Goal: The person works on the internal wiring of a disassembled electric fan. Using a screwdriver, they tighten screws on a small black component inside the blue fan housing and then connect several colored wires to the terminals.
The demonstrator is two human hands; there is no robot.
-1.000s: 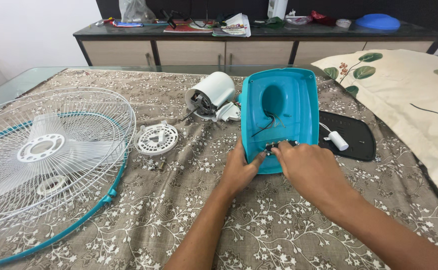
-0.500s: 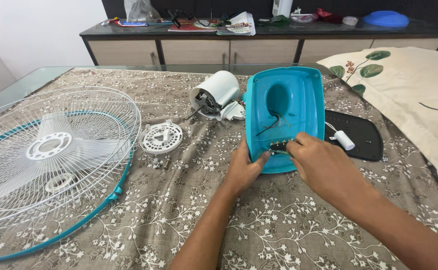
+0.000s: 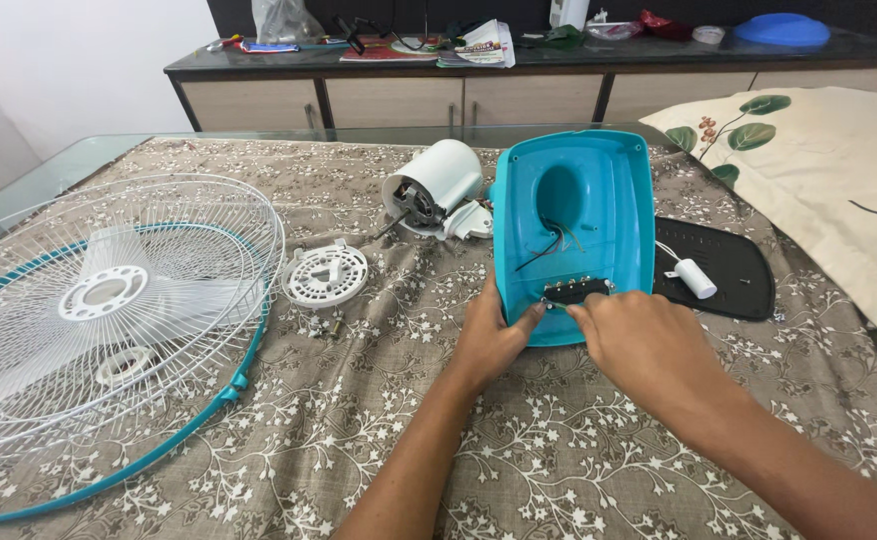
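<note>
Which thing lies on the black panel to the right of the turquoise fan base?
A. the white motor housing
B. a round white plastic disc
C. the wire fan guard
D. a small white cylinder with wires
D: the small white cylinder, its thin wires running toward the turquoise fan base, lies on the black panel; the other three things lie to the left of the base.

A glass-topped table [image 3: 79, 160] is being covered by a brown cloth printed with white flowers [image 3: 579, 450]. Behind it, a long low sideboard with beige doors and a dark glossy top [image 3: 459, 95] is being crowded with papers and small clutter. A plain white wall [image 3: 79, 70] is being lit evenly by soft daylight at the left.
</note>
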